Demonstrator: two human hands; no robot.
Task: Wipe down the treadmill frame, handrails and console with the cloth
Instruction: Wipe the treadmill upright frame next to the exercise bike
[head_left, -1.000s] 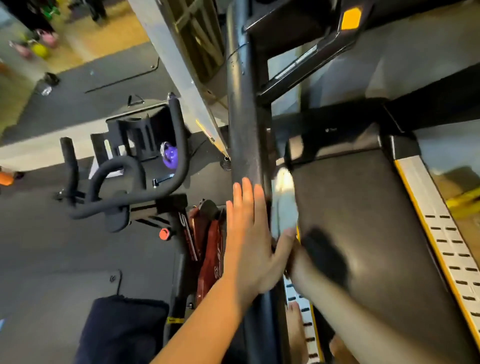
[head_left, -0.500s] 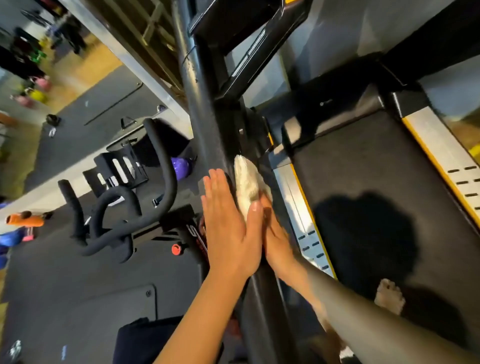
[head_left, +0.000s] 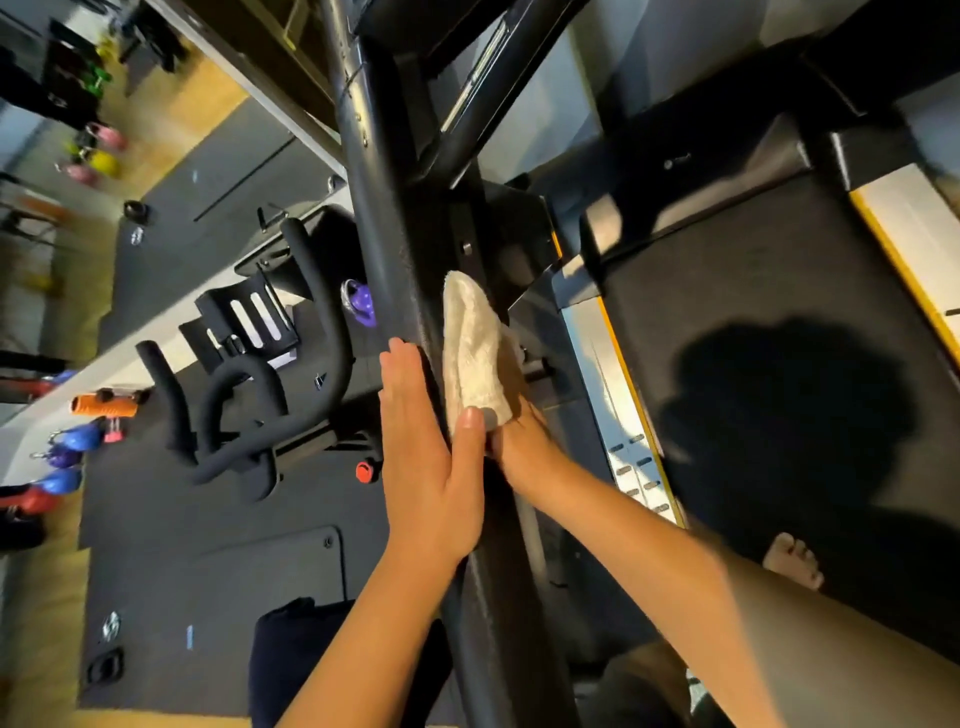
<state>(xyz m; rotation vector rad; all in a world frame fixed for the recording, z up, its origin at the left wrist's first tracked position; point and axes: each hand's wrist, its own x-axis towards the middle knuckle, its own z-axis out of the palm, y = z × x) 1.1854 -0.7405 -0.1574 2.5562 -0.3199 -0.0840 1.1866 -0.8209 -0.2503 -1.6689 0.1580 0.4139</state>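
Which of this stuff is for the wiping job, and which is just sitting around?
For the job:
cloth
treadmill upright post
left hand
right hand

Just sitting around:
exercise bike
orange roller
blue kettlebells
purple thing

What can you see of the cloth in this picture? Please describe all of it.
The cloth is off-white and looks like soft, fluffy towel fabric. It is folded into a long shape with a rounded upper end. It lies flat against the dark upright post of the treadmill. The right hand presses it from behind, and the left hand touches its lower end with the thumb. No stains are visible.
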